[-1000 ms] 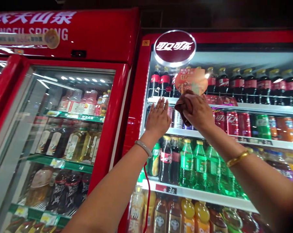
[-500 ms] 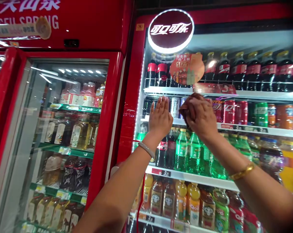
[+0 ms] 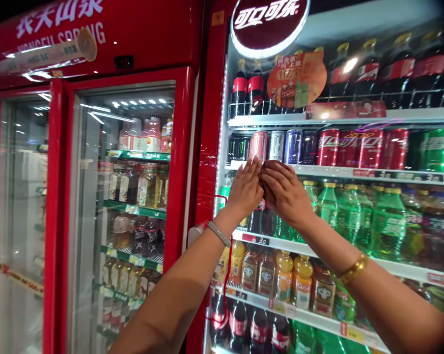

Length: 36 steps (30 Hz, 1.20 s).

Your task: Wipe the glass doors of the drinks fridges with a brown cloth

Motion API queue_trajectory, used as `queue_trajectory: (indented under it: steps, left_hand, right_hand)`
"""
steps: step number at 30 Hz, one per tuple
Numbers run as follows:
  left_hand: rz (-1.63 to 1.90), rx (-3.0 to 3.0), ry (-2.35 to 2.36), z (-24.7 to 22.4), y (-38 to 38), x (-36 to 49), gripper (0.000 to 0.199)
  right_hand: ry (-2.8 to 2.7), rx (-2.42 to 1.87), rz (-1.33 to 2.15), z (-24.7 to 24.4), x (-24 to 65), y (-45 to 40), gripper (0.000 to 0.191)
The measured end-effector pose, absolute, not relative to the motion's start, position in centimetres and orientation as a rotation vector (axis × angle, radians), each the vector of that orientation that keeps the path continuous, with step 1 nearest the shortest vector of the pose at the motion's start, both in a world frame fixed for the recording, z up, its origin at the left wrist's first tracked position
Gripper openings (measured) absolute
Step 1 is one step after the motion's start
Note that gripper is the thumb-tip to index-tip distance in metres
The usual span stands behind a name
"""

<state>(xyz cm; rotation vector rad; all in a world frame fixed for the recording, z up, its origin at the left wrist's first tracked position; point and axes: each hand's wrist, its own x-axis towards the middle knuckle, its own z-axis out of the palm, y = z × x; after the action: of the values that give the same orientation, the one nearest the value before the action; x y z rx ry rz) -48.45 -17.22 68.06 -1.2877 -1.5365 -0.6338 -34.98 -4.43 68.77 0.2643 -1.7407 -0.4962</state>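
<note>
My left hand (image 3: 246,187) lies flat on the glass door (image 3: 340,32) of the drinks fridge, fingers stretched upward. A pale bangle circles that wrist. Beside it, touching or nearly touching it, my right hand (image 3: 286,194) presses a dark brown cloth (image 3: 267,193) against the glass. Most of the cloth is hidden under the fingers. A gold bracelet (image 3: 353,269) is on my right wrist. Behind the glass, a pink can (image 3: 259,145) and a purple can (image 3: 292,146) stand just above my hands.
A second red fridge (image 3: 148,44) with bottled drinks stands at the left. Between the two, a door handle (image 3: 197,232) sticks out, with a red cord (image 3: 227,273) hanging nearby. A round lit sign (image 3: 269,24) and an orange sticker (image 3: 297,78) are at the top of the right fridge.
My right hand has slid left and down across the glass with the cloth, coming up against my left hand. My left hand stays flat, slightly lower. The view has shifted.
</note>
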Motion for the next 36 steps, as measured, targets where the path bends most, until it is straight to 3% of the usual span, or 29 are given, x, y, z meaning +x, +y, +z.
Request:
queue_trajectory:
  steps: [4,10,14,17,23,30,36]
  left_hand:
    - [-0.633,-1.293,-1.571,66.0,-18.0,-48.9,0.066]
    - [-0.671,-1.319,-1.598,64.4,-18.9,-49.1,0.067]
    - [-0.753,-1.313,-1.645,64.0,-19.6,-49.0,0.066]
    - [-0.733,-1.336,-1.703,63.3,-20.4,-49.0,0.066]
    - [-0.693,-1.364,-1.771,60.1,-22.2,-49.5,0.066]
    - [-0.673,-1.297,-1.791,57.1,-26.3,-51.3,0.066]
    - [-0.681,-1.247,-1.731,52.9,-29.7,-53.1,0.07]
  right_hand:
    - [-1.724,0.202,-0.419,68.3,-35.5,-5.4,0.046]
    - [-1.675,0.181,-0.324,63.6,-37.1,-6.9,0.051]
    - [-1.769,0.246,-0.349,64.9,-37.5,-7.6,0.042]
    - [-1.739,0.172,-0.265,64.9,-37.1,-7.4,0.046]
    - [-1.741,0.172,-0.151,57.6,-38.8,-9.3,0.049]
    - [-1.679,0.144,-0.179,59.1,-40.4,-10.6,0.039]
    - [-1.694,0.16,-0.114,52.8,-42.4,-13.7,0.042]
